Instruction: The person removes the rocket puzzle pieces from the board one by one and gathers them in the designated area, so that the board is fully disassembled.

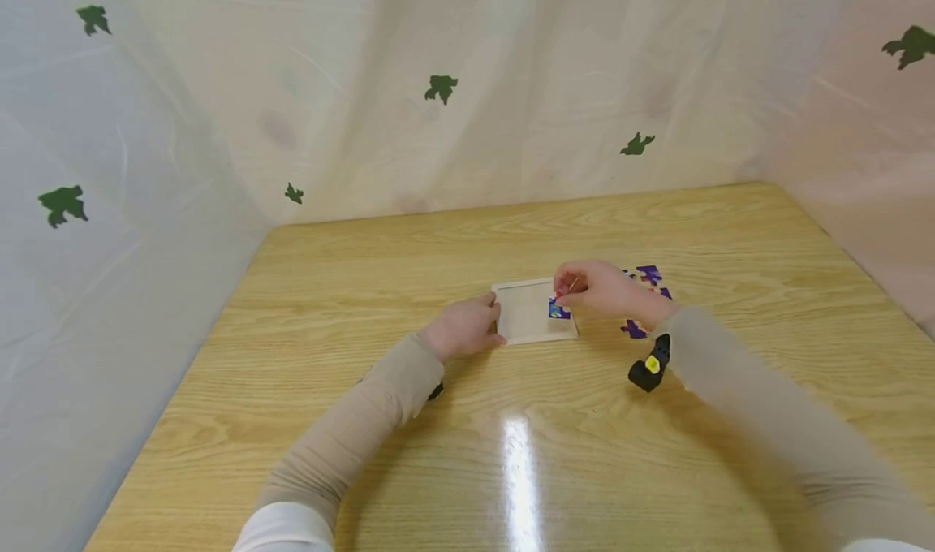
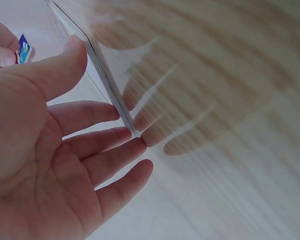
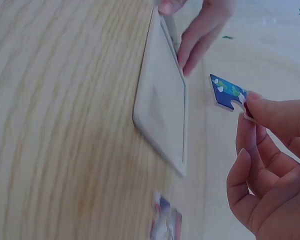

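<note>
My right hand pinches a blue jigsaw puzzle piece between thumb and index finger. The piece is held above the right part of a shallow, light wooden puzzle tray. No other piece shows inside the tray's rim. At the tray's left edge, my left hand rests with fingers and thumb spread along the rim. The left wrist view shows that hand's fingertips touching the edge, the fingers nearly straight.
Several loose purple and blue puzzle pieces lie on the wooden table right of the tray, partly hidden by my right hand and wrist. A pale curtain with green leaf shapes hangs behind the table.
</note>
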`<state>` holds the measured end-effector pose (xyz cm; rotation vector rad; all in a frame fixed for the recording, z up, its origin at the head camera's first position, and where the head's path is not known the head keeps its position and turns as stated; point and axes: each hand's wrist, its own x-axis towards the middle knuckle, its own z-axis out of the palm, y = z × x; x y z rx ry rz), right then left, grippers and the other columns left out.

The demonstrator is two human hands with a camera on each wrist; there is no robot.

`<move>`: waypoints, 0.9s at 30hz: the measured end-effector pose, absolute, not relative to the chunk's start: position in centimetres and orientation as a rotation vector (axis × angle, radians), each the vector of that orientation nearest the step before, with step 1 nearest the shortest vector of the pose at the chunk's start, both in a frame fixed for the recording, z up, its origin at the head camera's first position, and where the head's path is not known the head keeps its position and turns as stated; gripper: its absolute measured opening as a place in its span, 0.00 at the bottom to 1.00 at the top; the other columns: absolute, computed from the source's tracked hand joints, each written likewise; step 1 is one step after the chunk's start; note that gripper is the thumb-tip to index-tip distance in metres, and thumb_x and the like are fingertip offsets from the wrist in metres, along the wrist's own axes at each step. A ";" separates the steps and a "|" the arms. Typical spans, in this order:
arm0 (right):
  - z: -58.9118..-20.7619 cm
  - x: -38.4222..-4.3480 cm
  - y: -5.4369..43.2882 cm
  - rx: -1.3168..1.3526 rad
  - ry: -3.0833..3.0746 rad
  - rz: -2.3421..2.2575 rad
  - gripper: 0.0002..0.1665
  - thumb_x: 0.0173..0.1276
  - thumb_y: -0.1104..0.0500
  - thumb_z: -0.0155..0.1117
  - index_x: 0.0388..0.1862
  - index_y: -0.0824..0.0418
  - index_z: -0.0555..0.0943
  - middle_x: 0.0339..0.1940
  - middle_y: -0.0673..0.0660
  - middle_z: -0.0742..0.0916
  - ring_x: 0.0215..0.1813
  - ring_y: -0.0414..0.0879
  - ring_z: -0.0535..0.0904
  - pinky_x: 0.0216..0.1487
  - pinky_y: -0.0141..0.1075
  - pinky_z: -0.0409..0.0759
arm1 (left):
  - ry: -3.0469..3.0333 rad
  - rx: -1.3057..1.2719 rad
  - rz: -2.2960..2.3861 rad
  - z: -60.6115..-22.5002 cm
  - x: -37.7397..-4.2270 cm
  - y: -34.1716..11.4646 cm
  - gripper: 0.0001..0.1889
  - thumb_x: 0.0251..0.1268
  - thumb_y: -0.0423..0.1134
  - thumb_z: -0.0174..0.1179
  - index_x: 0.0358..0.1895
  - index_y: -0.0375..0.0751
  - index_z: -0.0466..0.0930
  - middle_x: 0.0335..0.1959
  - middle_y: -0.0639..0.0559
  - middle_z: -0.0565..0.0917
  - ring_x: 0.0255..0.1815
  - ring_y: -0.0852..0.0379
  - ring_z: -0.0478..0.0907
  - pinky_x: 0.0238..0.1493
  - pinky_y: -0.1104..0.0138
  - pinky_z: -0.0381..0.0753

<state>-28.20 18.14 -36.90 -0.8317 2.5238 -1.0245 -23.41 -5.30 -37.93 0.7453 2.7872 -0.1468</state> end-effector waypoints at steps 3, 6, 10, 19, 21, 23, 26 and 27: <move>-36.7 -28.4 19.5 -0.844 2.522 -1.003 0.06 0.65 0.63 0.63 0.39 0.61 0.77 0.34 0.55 0.83 0.37 0.47 0.78 0.35 0.36 0.77 | 2.778 0.742 -0.141 -37.9 -23.4 -5.3 0.32 0.68 0.53 0.53 0.65 0.31 0.67 0.70 0.36 0.63 0.59 0.47 0.75 0.57 0.64 0.77; -36.8 -28.4 20.8 -0.877 2.522 -0.979 0.06 0.63 0.64 0.64 0.38 0.62 0.77 0.32 0.53 0.83 0.35 0.45 0.77 0.35 0.35 0.77 | 2.776 0.742 -0.133 -38.0 -23.3 -5.4 0.33 0.68 0.53 0.53 0.66 0.30 0.66 0.70 0.35 0.62 0.62 0.46 0.73 0.59 0.63 0.76; -36.9 -28.4 22.4 -0.886 2.515 -0.950 0.07 0.61 0.64 0.67 0.36 0.61 0.78 0.32 0.53 0.83 0.35 0.45 0.77 0.38 0.35 0.78 | 2.778 0.746 -0.123 -38.0 -23.3 -5.4 0.33 0.68 0.53 0.53 0.66 0.30 0.66 0.70 0.35 0.62 0.62 0.46 0.73 0.60 0.63 0.75; -37.4 -28.6 24.2 -0.900 2.490 -0.886 0.08 0.57 0.65 0.70 0.33 0.60 0.79 0.29 0.52 0.82 0.31 0.43 0.76 0.33 0.32 0.78 | 2.772 0.742 -0.119 -37.7 -23.2 -5.5 0.33 0.68 0.52 0.53 0.66 0.29 0.66 0.71 0.35 0.62 0.64 0.46 0.71 0.61 0.63 0.74; -37.5 -28.6 24.2 -0.870 2.489 -0.857 0.08 0.57 0.65 0.70 0.33 0.59 0.79 0.29 0.52 0.82 0.32 0.44 0.77 0.34 0.33 0.78 | 2.767 0.735 -0.114 -37.6 -23.2 -5.4 0.33 0.68 0.52 0.53 0.66 0.29 0.66 0.71 0.35 0.61 0.64 0.46 0.71 0.62 0.63 0.74; -37.5 -28.6 24.1 -0.863 2.489 -0.830 0.08 0.57 0.65 0.70 0.34 0.59 0.79 0.31 0.52 0.83 0.33 0.44 0.77 0.36 0.34 0.79 | 2.764 0.732 -0.113 -37.5 -23.2 -5.4 0.32 0.68 0.52 0.53 0.66 0.30 0.66 0.71 0.35 0.62 0.65 0.46 0.71 0.62 0.63 0.73; -37.6 -28.5 24.0 -0.877 2.496 -0.795 0.08 0.56 0.65 0.70 0.33 0.59 0.79 0.32 0.52 0.83 0.35 0.43 0.78 0.38 0.34 0.80 | 2.765 0.736 -0.122 -37.5 -23.2 -5.4 0.32 0.69 0.52 0.53 0.66 0.30 0.66 0.71 0.36 0.62 0.65 0.46 0.71 0.62 0.63 0.73; -37.7 -28.5 23.9 -0.894 2.496 -0.791 0.08 0.56 0.65 0.70 0.33 0.60 0.79 0.32 0.52 0.83 0.35 0.43 0.77 0.38 0.34 0.80 | 2.765 0.738 -0.128 -37.5 -23.2 -5.4 0.32 0.69 0.52 0.53 0.66 0.30 0.66 0.71 0.36 0.62 0.65 0.46 0.70 0.62 0.63 0.73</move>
